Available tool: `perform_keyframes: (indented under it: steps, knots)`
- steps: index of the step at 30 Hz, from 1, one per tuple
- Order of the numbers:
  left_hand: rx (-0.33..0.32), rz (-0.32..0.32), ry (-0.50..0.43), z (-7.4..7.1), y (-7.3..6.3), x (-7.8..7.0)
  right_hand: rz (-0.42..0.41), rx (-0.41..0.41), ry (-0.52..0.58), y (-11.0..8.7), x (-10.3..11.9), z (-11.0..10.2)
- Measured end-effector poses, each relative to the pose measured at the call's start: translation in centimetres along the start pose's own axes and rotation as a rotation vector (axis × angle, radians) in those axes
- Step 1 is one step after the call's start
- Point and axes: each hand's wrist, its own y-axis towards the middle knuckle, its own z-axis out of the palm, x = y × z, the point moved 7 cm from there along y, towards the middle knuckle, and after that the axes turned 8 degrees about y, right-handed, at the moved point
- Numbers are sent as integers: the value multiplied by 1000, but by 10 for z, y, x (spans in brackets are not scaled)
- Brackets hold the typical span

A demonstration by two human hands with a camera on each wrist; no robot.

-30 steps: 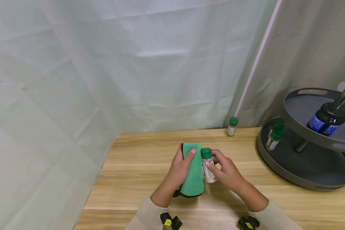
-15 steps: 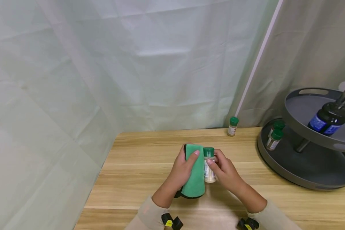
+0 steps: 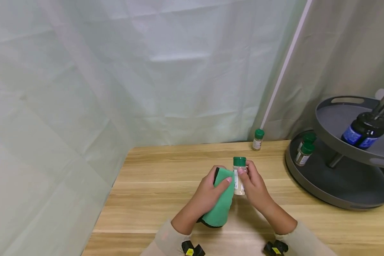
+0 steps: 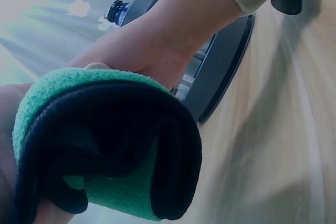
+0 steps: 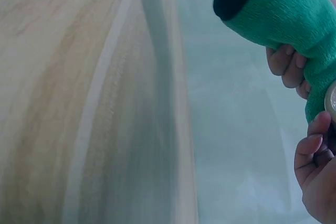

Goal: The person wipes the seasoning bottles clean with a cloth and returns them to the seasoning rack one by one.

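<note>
My left hand (image 3: 209,193) grips a folded green cloth (image 3: 222,206) with black edging, thumb across its front. In the left wrist view the cloth (image 4: 89,82) shows its rolled dark end. My right hand (image 3: 256,186) holds a green-capped spice jar (image 3: 239,177) upright, thumb on its front and fingers behind. Pale contents and a white label show on the jar. The cloth's right edge meets the jar's left side. In the right wrist view, the jar's base (image 5: 332,100) peeks in at the right edge, against the cloth (image 5: 289,14).
Another green-capped jar (image 3: 257,139) stands at the table's back edge. A two-tier grey turntable rack (image 3: 339,204) is at the right, with small jars (image 3: 304,154) on its lower tier and a dark bottle with a blue label (image 3: 361,133) above. Curtains hang behind the table (image 3: 153,199).
Both hands have shifted slightly right. The jar has moved up and right, while the cloth has tilted and its top sits lower against the jar.
</note>
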Motion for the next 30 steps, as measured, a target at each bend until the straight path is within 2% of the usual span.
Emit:
perform_keyframes:
  steps: [8,12,18,24,30]
  knots:
    - [35,3,119,10,-1,0,137,-135,-4,3,-10,-14]
    - [18,5,151,11,-1,0,213,-153,6,3,-13,-16]
    - [-39,-28,114,8,-1,2,272,-89,43,0,-15,-8]
    - [-135,-36,8,0,1,4,230,15,133,-3,-10,6]
    - [-194,-36,-80,-8,1,5,201,118,227,-4,-6,18]
